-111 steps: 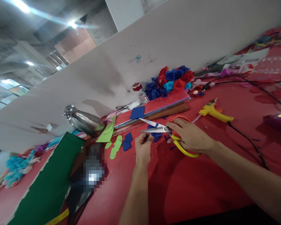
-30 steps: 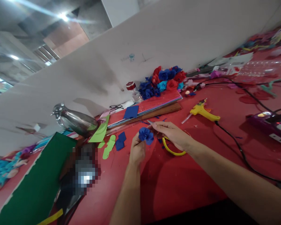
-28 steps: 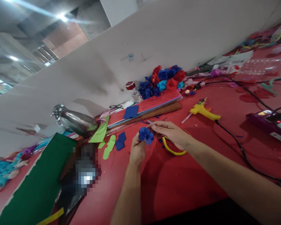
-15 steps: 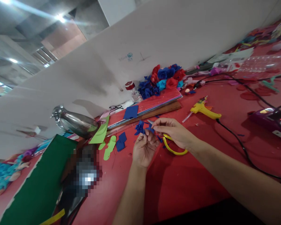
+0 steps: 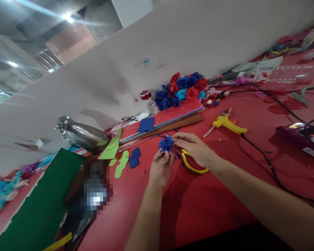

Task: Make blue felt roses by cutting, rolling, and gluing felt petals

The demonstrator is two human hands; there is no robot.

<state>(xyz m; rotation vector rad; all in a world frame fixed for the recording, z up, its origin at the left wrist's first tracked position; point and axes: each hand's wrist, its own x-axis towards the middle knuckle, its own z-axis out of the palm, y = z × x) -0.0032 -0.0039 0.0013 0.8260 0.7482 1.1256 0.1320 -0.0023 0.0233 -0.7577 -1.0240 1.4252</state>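
Observation:
A ruffled blue paper flower [image 5: 165, 143] is pinched from below by the fingertips of my left hand [image 5: 160, 170]. My right hand [image 5: 193, 146] has thumb and fingers closed at the flower's right edge, on one of its petals. Under the right hand, a pair of scissors with yellow handles [image 5: 196, 170] lies on the red table [image 5: 211, 202]; much of it is covered by the hand. Small blue scraps are scattered around it. To the left are blue paper pieces [image 5: 134, 158] and light green paper cutouts [image 5: 122, 164].
A yellow glue gun [image 5: 226, 123] with a black cord lies right, near a purple power strip [image 5: 300, 137]. Behind are finished paper flowers [image 5: 191, 85], a red-lidded jar [image 5: 148, 101] and a sheet stack [image 5: 167, 118]. Left are a metal jug [image 5: 83, 134] and green board [image 5: 42, 202].
The blue flower has turned and shifted right, so its open petals now show above my left fingers. My right fingers have come down against its edge.

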